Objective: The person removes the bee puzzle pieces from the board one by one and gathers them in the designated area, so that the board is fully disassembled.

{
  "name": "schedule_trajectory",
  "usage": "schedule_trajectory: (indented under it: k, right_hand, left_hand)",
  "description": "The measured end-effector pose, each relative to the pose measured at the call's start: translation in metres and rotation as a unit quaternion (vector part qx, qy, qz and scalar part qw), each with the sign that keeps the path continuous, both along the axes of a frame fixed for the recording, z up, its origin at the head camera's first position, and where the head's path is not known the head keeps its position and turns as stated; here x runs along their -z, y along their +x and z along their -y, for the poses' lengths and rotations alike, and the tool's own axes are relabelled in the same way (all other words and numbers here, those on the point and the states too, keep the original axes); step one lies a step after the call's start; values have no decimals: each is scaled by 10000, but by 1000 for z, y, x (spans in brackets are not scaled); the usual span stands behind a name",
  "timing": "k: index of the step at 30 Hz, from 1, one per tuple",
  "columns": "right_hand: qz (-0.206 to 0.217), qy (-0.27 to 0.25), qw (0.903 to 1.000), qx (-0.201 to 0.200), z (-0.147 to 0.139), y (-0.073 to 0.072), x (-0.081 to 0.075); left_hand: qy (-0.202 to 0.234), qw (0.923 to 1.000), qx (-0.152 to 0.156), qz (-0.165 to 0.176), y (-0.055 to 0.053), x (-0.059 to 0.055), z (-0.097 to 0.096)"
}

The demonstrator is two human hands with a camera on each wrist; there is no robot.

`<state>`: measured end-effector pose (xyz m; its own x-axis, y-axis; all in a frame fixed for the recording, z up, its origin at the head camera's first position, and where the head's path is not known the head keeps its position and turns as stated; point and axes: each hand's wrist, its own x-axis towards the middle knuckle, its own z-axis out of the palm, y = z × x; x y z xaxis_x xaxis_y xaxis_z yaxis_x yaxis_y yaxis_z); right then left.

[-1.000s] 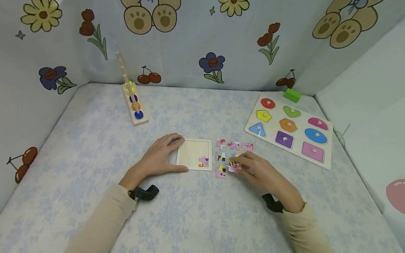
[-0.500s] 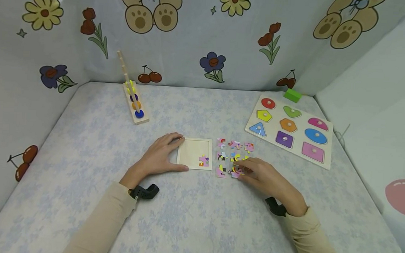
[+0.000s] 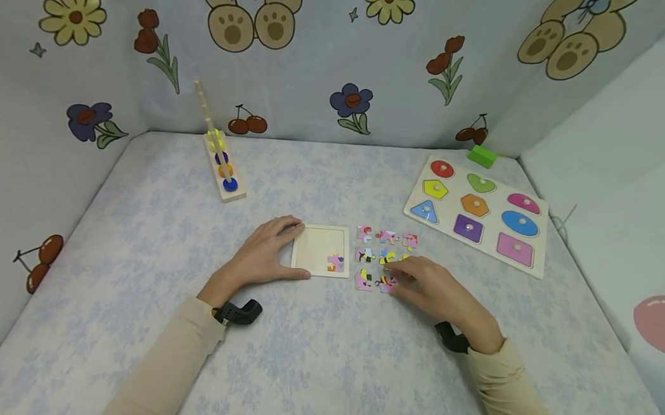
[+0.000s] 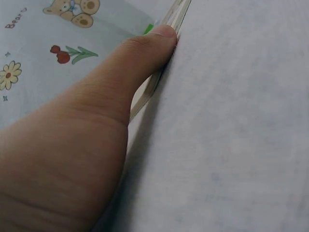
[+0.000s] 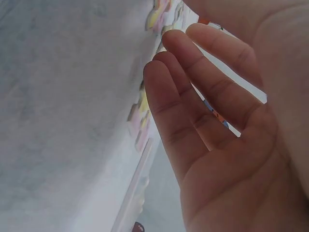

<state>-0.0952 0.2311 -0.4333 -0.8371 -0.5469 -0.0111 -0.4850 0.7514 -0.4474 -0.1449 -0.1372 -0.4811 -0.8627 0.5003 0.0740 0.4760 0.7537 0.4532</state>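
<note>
My left hand (image 3: 263,254) holds a square wooden puzzle tray (image 3: 311,247) by its left side, fingers at the far corner and thumb along the near edge. In the left wrist view the thumb (image 4: 140,58) presses the tray's edge. One pink jigsaw piece (image 3: 336,263) lies in the tray's near right corner. Right of the tray, several loose jigsaw pieces (image 3: 364,280) lie in rows on the cloth. My right hand (image 3: 436,290) hovers low over them, fingertips at a near-row piece (image 3: 386,285) and partly covering others. Its fingers (image 5: 166,96) look loosely bent in the right wrist view.
A knobbed shape board (image 3: 493,233) lies at the back right, with a green block (image 3: 482,156) behind it. At the back left stands a wooden base (image 3: 233,195) with coloured discs and an upright stick. A patterned curtain (image 3: 301,72) closes off the rear.
My right hand has shifted slightly right and toward me, and the near-row piece at its fingertips has slid the same way, apart from the piece behind it. The left hand stays on the tray.
</note>
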Motion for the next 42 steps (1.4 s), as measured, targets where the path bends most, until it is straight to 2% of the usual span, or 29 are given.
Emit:
schedule_trajectory:
  k: [8, 16, 23, 28, 42]
  right_hand:
    - [-80, -68, 9995, -312, 20, -11, -10]
    - [-105, -69, 9983, -567, 47, -23, -17]
    - [-88, -110, 9964, -840, 65, -32, -13]
    - [23, -77, 9961, -874, 75, -35, -9]
    - [-64, 148, 9948, -1003, 87, -35, -5]
  left_hand:
    - [-40, 10000, -7, -34, 1, -2, 0]
    - [26, 10000, 38, -59, 1, 0, 0]
    - [4, 9999, 55, -138, 0, 3, 0]
    - [2, 9998, 49, -175, 0, 3, -1]
    - [-5, 9999, 35, -113, 1, 2, 0]
